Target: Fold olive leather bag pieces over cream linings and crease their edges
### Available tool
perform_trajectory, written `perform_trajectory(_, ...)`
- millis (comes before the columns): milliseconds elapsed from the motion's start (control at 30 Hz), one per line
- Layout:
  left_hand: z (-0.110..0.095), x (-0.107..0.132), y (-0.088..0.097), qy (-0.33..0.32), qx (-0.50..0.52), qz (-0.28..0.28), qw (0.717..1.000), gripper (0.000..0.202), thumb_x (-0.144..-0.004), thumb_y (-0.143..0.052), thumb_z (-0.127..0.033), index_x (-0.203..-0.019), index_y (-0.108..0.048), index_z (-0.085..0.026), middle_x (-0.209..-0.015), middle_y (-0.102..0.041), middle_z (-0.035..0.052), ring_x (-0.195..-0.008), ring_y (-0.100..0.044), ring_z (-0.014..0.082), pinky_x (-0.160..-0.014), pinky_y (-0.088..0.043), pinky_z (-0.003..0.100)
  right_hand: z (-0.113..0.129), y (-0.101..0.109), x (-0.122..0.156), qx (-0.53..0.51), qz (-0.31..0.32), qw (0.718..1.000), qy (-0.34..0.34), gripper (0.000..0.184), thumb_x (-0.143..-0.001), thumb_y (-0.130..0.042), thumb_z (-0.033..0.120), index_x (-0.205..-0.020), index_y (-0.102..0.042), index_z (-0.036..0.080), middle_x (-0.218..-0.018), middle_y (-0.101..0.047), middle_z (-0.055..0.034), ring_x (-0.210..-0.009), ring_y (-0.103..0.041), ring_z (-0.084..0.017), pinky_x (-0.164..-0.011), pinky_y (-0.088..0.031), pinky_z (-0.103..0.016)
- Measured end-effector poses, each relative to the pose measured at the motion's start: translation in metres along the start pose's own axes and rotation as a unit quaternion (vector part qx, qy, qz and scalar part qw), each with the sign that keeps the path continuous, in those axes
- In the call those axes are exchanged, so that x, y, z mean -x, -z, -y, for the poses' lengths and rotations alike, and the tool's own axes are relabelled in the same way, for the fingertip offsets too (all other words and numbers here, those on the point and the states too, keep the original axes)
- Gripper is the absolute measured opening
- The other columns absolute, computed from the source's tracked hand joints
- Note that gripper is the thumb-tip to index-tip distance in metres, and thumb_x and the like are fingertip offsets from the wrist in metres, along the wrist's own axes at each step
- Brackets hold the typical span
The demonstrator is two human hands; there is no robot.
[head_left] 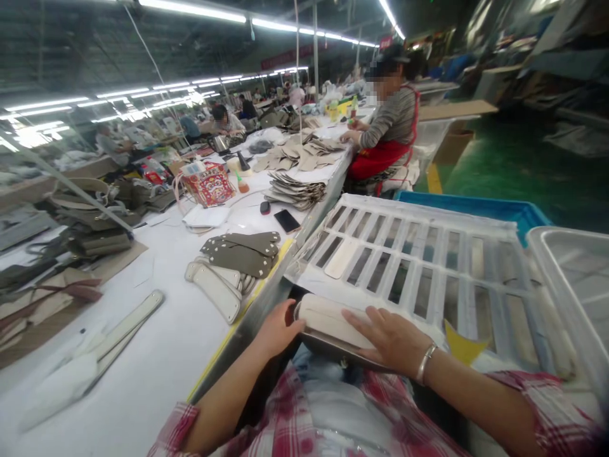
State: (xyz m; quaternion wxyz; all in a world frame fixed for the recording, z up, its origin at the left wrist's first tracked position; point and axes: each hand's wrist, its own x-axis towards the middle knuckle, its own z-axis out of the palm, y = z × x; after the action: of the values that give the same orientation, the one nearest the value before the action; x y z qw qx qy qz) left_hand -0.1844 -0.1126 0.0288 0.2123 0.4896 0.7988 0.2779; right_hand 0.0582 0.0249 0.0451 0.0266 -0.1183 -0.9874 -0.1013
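A stack of cream rounded strips (328, 320) lies crosswise before my waist, between the table edge and a white slotted rack. My left hand (278, 328) grips its left end, thumb and fingers curled around the corner. Over the right part lie the fingers of my right hand (392, 337), somewhat apart, with the thumb on the near side. A dark edge (342, 353) shows under the strips; whether it belongs to them or to a support I cannot tell.
Grey-green strap pieces (242, 252) and cream pieces (216, 292) lie on the white table (157, 355). Beyond are a phone (287, 221) and a stacked pile (297, 190). The slotted rack (404, 254) stands right, near a blue bin (476, 208). A co-worker (387, 127) sits farther along.
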Motion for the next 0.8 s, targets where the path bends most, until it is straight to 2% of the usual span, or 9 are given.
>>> perform_trajectory(100, -0.001, 0.001, -0.008, 0.031, 0.049, 0.056, 0.997, 0.044, -0.082, -0.047, -0.033, -0.123, -0.043, -0.019, -0.093, -0.06, 0.0056, -0.067, -0.059, 0.0154, -0.061, -0.048, 0.027, -0.001, -0.003, 0.001, -0.013, 0.004, 0.999, 0.036, 0.067, -0.076, -0.056, 0.047, -0.136, -0.036, 0.022, -0.098, -0.053, -0.0137, -0.071, -0.053, -0.024, -0.059, -0.042, -0.034)
perform_trajectory(167, -0.004, -0.001, -0.008, 0.059, 0.078, 0.091, 0.991, 0.044, -0.082, -0.042, -0.029, -0.126, -0.038, -0.021, -0.085, -0.06, 0.0026, -0.051, -0.056, 0.0124, -0.048, -0.045, 0.023, -0.001, -0.005, 0.002, -0.024, 0.013, 0.999, 0.048, 0.069, -0.074, -0.058, 0.047, -0.135, -0.036, 0.023, -0.1, -0.053, -0.0144, -0.071, -0.054, -0.023, -0.059, -0.042, -0.034)
perform_trajectory(200, -0.005, -0.002, -0.007, 0.061, 0.076, 0.095, 0.991, 0.046, -0.082, -0.042, -0.026, -0.127, -0.037, -0.021, -0.081, -0.06, 0.0012, -0.048, -0.055, 0.0117, -0.046, -0.043, 0.022, -0.001, -0.007, 0.001, -0.029, 0.022, 0.998, 0.048, 0.07, -0.073, -0.058, 0.048, -0.136, -0.036, 0.024, -0.101, -0.053, -0.015, -0.071, -0.054, -0.023, -0.06, -0.042, -0.035)
perform_trajectory(267, -0.009, -0.007, -0.005, 0.033, 0.028, 0.079, 0.996, 0.049, -0.078, -0.045, -0.019, -0.127, -0.037, -0.02, -0.075, -0.059, 0.0, -0.052, -0.056, 0.0129, -0.051, -0.044, 0.023, 0.0, -0.008, -0.002, -0.04, 0.053, 0.997, 0.04, 0.072, -0.072, -0.058, 0.049, -0.136, -0.035, 0.024, -0.105, -0.052, -0.0166, -0.071, -0.056, -0.023, -0.061, -0.043, -0.035)
perform_trajectory(367, -0.014, -0.017, -0.001, -0.018, -0.08, 0.06, 0.995, 0.052, -0.071, -0.047, -0.011, -0.123, -0.041, -0.017, -0.074, -0.061, 0.0022, -0.067, -0.059, 0.0178, -0.064, -0.044, 0.027, 0.002, -0.007, -0.012, -0.071, 0.111, 0.991, 0.03, 0.075, -0.07, -0.059, 0.05, -0.137, -0.034, 0.026, -0.108, -0.052, -0.0179, -0.072, -0.058, -0.024, -0.061, -0.043, -0.035)
perform_trajectory(567, -0.025, -0.027, 0.011, -0.056, -0.22, 0.131, 0.965, 0.05, -0.07, -0.044, -0.006, -0.119, -0.039, -0.015, -0.085, -0.064, 0.0088, -0.078, -0.062, 0.0242, -0.07, -0.044, 0.033, 0.001, -0.003, -0.027, -0.125, 0.167, 0.978, -0.002, 0.074, -0.071, -0.056, 0.055, -0.137, -0.033, 0.03, -0.11, -0.052, -0.0179, -0.079, -0.059, -0.029, -0.063, -0.043, -0.037)
perform_trajectory(667, -0.037, -0.025, 0.01, -0.125, -0.244, 0.118, 0.954, 0.05, -0.072, -0.043, -0.006, -0.121, -0.038, -0.013, -0.097, -0.061, 0.0118, -0.085, -0.059, 0.0243, -0.074, -0.044, 0.034, 0.001, -0.003, -0.026, -0.14, 0.17, 0.975, -0.019, 0.075, -0.071, -0.056, 0.057, -0.137, -0.031, 0.032, -0.109, -0.052, -0.0169, -0.082, -0.058, -0.031, -0.064, -0.045, -0.04)
perform_trajectory(733, -0.051, -0.026, 0.003, -0.212, -0.232, 0.11, 0.943, 0.035, -0.077, -0.041, -0.009, -0.112, -0.046, -0.016, -0.101, -0.057, 0.0108, -0.092, -0.056, 0.0233, -0.08, -0.043, 0.035, 0.0, -0.002, -0.026, -0.151, 0.164, 0.974, -0.029, 0.074, -0.069, -0.058, 0.056, -0.136, -0.034, 0.033, -0.109, -0.052, -0.0162, -0.083, -0.058, -0.031, -0.065, -0.045, -0.042)
perform_trajectory(800, -0.064, -0.032, -0.009, -0.292, -0.211, 0.174, 0.917, 0.019, -0.082, -0.04, -0.015, -0.095, -0.054, -0.018, -0.094, -0.058, 0.0077, -0.089, -0.055, 0.0206, -0.079, -0.043, 0.031, -0.004, 0.002, -0.029, -0.17, 0.168, 0.97, -0.037, 0.065, -0.069, -0.058, 0.055, -0.128, -0.046, 0.031, -0.105, -0.053, -0.0149, -0.084, -0.057, -0.031, -0.066, -0.046, -0.042)
